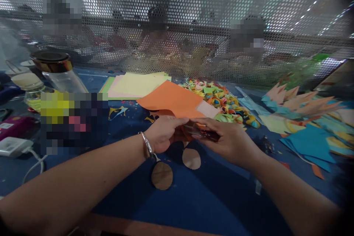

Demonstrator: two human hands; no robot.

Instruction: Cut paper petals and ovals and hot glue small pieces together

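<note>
My left hand (162, 132), with a silver bangle (146, 144) at the wrist, pinches the near edge of an orange sheet of paper (173, 97). The sheet is raised above the blue table and bends away from me. Closed in my right hand (231, 140) is what looks like a pair of scissors (204, 132), dark and shiny, its tip side at the paper's near edge. My fingers hide most of the tool. A pale pink piece of paper (208, 109) shows beside the orange sheet. Below the hands lie a brown paper disc (162, 175) and a pale disc (191, 158).
Coloured sheets (143, 84) are stacked behind the hands, beside a heap of paper scraps (221, 99). Folded pointed paper pieces (295, 99) and blue paper pieces (308, 145) lie right. A jar (59, 72) and a white charger (15, 146) stand left. A perforated metal screen (188, 14) closes the back.
</note>
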